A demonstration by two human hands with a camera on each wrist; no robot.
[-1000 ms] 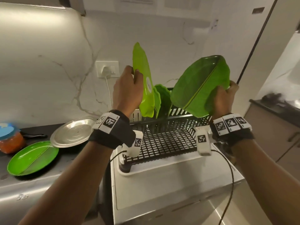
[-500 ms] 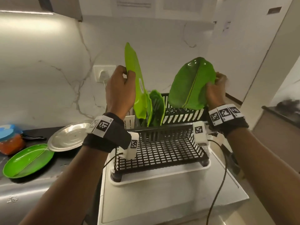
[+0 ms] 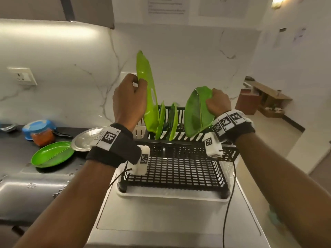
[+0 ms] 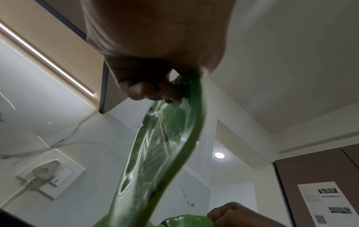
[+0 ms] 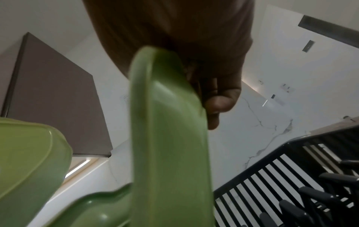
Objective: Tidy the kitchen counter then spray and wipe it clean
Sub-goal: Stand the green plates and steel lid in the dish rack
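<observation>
My left hand (image 3: 138,85) pinches the rim of a tall green leaf-shaped plate (image 3: 148,97) held on edge, its lower end down in the left side of the black dish rack (image 3: 179,169). The left wrist view shows the fingers (image 4: 151,92) curled on that plate (image 4: 155,153). My right hand (image 3: 213,99) grips the upper edge of a second green plate (image 3: 195,113), tilted and low over the rack's back right. In the right wrist view that plate (image 5: 170,138) fills the middle. Two more green plates (image 3: 168,122) stand upright in the rack between them.
On the dark counter at left lie a flat green plate (image 3: 52,154), a steel plate (image 3: 86,138) and an orange jar with a blue lid (image 3: 39,131). The rack stands in a white drip tray (image 3: 172,197) on a steel appliance top (image 3: 161,221). A marble wall is close behind.
My right hand has lowered its green plate toward the rack and turned it more upright. The left hand's plate has stayed about where it was. The head view has shifted right.
</observation>
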